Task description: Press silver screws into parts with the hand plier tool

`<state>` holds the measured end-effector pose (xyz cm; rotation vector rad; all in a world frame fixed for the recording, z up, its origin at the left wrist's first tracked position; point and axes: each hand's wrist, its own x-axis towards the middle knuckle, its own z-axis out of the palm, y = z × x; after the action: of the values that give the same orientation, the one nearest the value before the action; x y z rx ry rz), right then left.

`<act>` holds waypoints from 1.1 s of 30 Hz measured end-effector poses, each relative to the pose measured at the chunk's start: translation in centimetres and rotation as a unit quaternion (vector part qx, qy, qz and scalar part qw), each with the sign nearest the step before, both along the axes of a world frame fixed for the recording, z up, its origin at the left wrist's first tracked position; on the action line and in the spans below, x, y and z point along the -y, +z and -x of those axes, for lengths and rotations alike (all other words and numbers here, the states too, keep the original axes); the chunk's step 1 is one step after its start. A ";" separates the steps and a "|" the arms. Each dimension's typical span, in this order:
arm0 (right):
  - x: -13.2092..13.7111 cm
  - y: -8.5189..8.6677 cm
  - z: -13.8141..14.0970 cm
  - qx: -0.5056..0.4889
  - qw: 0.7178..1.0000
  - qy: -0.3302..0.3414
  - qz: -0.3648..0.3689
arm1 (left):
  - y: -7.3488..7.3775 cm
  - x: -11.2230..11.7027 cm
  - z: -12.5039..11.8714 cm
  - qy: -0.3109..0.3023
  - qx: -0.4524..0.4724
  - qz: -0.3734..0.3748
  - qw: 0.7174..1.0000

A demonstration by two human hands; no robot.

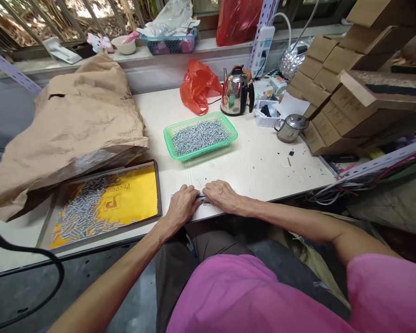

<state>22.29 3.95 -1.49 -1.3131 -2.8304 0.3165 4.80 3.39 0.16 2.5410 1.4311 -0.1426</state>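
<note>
Near the front edge of the white table, my left hand [183, 204] and my right hand [222, 196] rest almost touching, fingers curled down. A thin, dark greenish piece shows in the narrow gap between them; its kind is too small to tell, and the fingers hide the rest. Beyond the hands stands a green plastic basket [183, 157] filled with small shiny metal pins [201, 136]. To the left of my left hand lies a shallow tray [156, 185] with a yellow lining [138, 192], and many similar metal pieces [83, 215] are heaped on its left side.
A large brown paper sheet [79, 111] overhangs the tray's back. Behind the basket are a red plastic bag [197, 88] and a steel kettle [235, 92]. Farther right stand a lidded metal cup [291, 128] and stacked cardboard boxes [346, 106]. A black cable [57, 263] loops at lower left.
</note>
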 end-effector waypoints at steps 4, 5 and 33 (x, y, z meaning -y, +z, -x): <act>-0.6 0.7 -0.8 -0.007 1.000 -0.013 -0.023 | 0.4 0.2 -0.1 0.013 -0.006 -0.011 1.000; -0.9 1.0 -1.1 -0.008 1.000 -0.006 -0.022 | 0.3 0.4 -0.1 0.019 0.000 -0.019 1.000; -0.7 -0.4 7.5 -0.114 0.923 0.368 -0.007 | 0.6 12.2 7.3 0.101 0.225 -0.254 0.935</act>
<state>14.76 4.65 -1.87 -0.1279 -2.9683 0.4069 -2.54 -8.86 0.75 2.5129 1.6675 0.8947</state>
